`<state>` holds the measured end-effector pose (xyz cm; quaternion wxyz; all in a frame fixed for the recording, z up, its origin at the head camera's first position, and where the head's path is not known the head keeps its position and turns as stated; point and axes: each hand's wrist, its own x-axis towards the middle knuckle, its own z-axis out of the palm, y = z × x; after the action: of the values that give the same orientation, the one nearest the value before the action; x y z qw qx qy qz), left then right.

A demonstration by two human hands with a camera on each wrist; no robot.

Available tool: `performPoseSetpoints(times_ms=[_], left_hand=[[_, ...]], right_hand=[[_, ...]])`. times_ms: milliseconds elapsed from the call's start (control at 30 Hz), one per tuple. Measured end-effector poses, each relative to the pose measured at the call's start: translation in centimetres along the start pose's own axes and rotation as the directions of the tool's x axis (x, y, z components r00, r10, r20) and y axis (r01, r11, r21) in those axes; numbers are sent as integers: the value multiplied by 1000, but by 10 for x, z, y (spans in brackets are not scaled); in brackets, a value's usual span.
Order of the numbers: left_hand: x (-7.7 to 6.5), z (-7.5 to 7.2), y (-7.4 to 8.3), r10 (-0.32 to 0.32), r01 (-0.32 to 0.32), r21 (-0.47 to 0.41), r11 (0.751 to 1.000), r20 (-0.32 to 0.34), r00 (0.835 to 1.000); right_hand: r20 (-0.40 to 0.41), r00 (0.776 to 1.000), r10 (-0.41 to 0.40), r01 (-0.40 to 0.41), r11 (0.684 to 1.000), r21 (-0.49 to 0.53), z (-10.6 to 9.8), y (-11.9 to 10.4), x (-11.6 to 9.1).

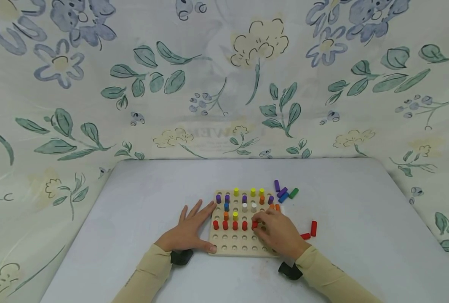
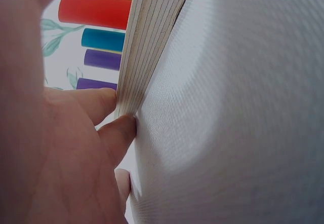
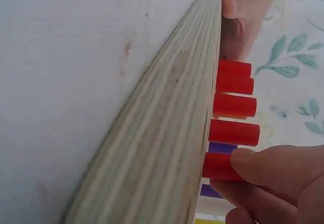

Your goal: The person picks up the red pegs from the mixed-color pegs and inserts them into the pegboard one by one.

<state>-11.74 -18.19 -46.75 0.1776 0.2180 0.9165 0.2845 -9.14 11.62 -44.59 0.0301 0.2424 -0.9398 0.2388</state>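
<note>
A flowered cloth (image 1: pixel 209 118) rises beyond the white worktop (image 1: pixel 148 181) that I watch from my remote seat. On the worktop sits a wooden pegboard (image 1: pixel 230 243), round holes showing in its two nearest rows. At left, the left hand (image 1: pixel 188 231) lies spread, fingers extended against the board's left edge, thumb at the near left corner. At right, the right hand (image 1: pixel 279 233) pinches a red peg (image 3: pixel 217 165) between thumb and forefinger at the fifth place from the left, in line with four standing red pegs (image 1: pixel 235 226).

The pinched peg's lower end meets the board; I cannot tell whether it is fully seated. My judgement: hold it upright, match its height to its neighbours, and press straight down rather than sideways, since a tilt could jam it at the rim. The left hand's light bracing should suffice against sliding; I would leave it there until the peg sits firm. On release, I would part the fingers and lift straight up, clear of the row. Two loose red pegs (image 1: pixel 314 228) lie right of the board, one partly hidden.
</note>
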Motion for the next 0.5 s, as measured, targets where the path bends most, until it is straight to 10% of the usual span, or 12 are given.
performPoseSetpoints(times_ms=[500], left_hand=[[-1, -2, 4, 3, -3, -6, 1000, 6, 1000]], right_hand=[[23, 999, 44, -44, 999, 11, 1, 4, 0]])
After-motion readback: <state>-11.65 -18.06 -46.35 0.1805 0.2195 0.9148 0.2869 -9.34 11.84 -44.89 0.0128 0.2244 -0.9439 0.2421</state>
